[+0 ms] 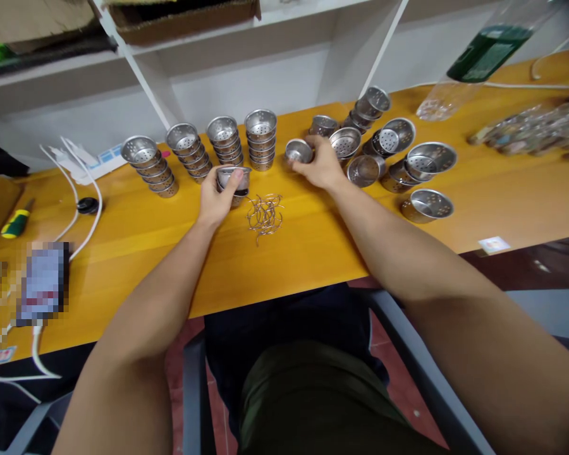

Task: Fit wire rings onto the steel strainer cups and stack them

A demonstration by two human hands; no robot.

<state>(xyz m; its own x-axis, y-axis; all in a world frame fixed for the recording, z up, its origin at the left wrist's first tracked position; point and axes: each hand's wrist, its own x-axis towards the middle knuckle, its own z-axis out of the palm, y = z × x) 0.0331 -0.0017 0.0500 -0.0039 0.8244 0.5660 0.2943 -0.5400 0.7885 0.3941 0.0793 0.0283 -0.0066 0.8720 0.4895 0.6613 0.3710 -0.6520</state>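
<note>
So I'm standing by this yellow wooden table (313, 243), and the person's left hand (214, 201) is wrapped around a shiny silver perforated metal cup (243, 182), thumb on its side, with what looks like another one under it. The right hand (323, 165) has its fingers around a smaller-looking round silver metal cup (298, 152), just short of the loose silver perforated cups on the right (427, 207). My worry is the elbow room: if that right wrist swings back carelessly, I reckon it could knock one of those over. The left knuckles are also near the row of four tall silver cup stacks (262, 142), so a bump there could topple one. And the heap of thin curved silver metal wires (265, 216) sits right beside the left-hand cup; drag the cup sideways and they'd probably snag or scatter.
</note>
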